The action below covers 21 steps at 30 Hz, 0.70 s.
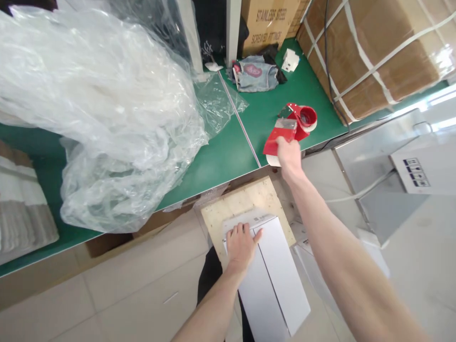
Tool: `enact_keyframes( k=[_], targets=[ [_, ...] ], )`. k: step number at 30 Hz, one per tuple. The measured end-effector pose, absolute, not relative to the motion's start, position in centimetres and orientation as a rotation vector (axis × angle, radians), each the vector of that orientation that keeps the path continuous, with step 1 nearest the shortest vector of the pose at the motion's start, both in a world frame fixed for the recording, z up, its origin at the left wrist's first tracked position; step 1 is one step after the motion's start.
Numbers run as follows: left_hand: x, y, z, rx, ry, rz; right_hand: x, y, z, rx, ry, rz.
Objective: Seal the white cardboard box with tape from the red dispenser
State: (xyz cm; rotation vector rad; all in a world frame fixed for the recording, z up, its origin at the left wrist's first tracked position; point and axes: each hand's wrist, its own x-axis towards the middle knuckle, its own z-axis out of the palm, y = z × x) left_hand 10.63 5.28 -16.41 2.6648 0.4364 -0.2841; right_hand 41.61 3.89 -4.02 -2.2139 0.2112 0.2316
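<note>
My right hand [289, 154] is closed on a red tape dispenser [276, 140] at the front edge of the green tabletop [199, 166]. The dispenser's round red hub [307, 115] points away from me, and part of its handle is hidden under my fingers. Below, a long white cardboard box [281, 270] lies on a wooden board [242, 194], with a seam running between its two top flaps. My left hand [242, 244] grips the box's far end, fingers bent at the edge and thumb across the seam.
Clear plastic sheeting [131, 114] is heaped over the left of the tabletop. Behind are folded denim [258, 73], a small white box [290, 60] and a strapped brown carton [374, 57]. A white stack [24, 209] stands at far left. A dark cable [329, 76] hangs at right.
</note>
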Motion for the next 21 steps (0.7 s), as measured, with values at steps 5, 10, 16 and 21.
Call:
enact_keyframes(
  k=[5,10,16,21],
  targets=[
    [10.5,4.8,-16.7,2.652,0.456,-0.296,28.2,-8.8,-1.6,-1.476,0.481,0.209],
    [10.2,3.8,-17.2,2.676,0.476,-0.276,12.5,-16.4,-3.8,-1.435,0.652,0.527],
    [9.8,2.5,-17.9,2.713,0.508,-0.251,3.5,-17.7,-8.7,-1.821,0.438,0.735],
    [9.6,2.3,-18.4,2.716,0.499,-0.254,1.1,-18.5,-11.3,-1.89,0.312,0.82]
  ],
)
